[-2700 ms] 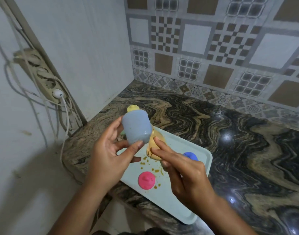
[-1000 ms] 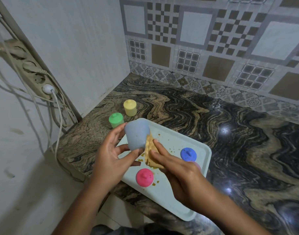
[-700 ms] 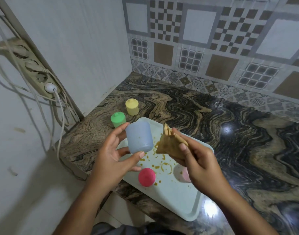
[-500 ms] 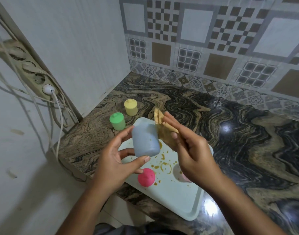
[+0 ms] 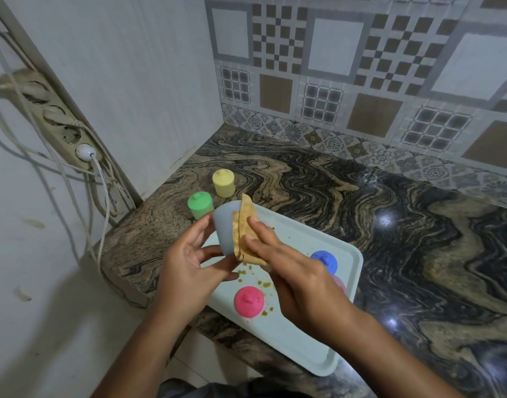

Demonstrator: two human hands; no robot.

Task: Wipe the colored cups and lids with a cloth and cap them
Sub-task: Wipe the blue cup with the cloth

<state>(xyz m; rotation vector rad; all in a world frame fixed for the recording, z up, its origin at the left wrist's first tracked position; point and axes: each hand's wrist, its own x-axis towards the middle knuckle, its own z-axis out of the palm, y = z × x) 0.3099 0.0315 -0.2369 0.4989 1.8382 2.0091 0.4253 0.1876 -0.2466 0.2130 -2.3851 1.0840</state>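
Above the far-left corner of the pale plastic tray [image 5: 298,340], the left hand [image 5: 189,271] curls its fingers round the pale blue plastic cup [image 5: 223,231] to steady it. The right hand [image 5: 298,277] presses the folded tan cloth [image 5: 245,234] flat against its side with near-straight fingers, wiping; the thumb is hidden.

Left hand [image 5: 186,271]: I hold the blue cup [image 5: 223,234] above the tray [image 5: 304,349], fingers [image 5: 202,229] around it.
Right hand [image 5: 301,280]: I press a yellow cloth [image 5: 245,234] on the cup's side.
Tray: a pink lid [image 5: 249,300], a blue lid [image 5: 324,261] and brown spots [image 5: 248,267].
Bench [image 5: 390,225]: a green cup [image 5: 200,205] and a yellow cup [image 5: 223,183], both capped, beside the tray.
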